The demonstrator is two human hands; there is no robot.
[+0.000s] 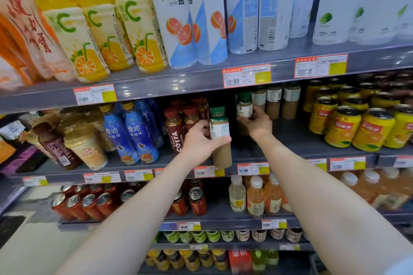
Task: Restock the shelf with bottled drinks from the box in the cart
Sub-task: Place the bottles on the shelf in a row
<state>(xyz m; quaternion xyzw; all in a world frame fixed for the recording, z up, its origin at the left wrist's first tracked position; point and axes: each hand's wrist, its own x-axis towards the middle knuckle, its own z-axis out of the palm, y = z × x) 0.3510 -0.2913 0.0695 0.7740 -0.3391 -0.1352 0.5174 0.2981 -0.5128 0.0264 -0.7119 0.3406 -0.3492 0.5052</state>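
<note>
Now, both hands around latte bottles

"COSTA COFFEE" on brown bottle, mid shelf; "LATTE" on green-capped bottle; "外星人电解质水" on white bottles, top shelf.

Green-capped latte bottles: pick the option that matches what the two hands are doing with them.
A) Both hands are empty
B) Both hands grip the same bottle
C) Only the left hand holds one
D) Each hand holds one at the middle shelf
D: the left hand wraps one green-capped latte bottle, and the right hand grips a second bottle deeper in the middle shelf.
</note>
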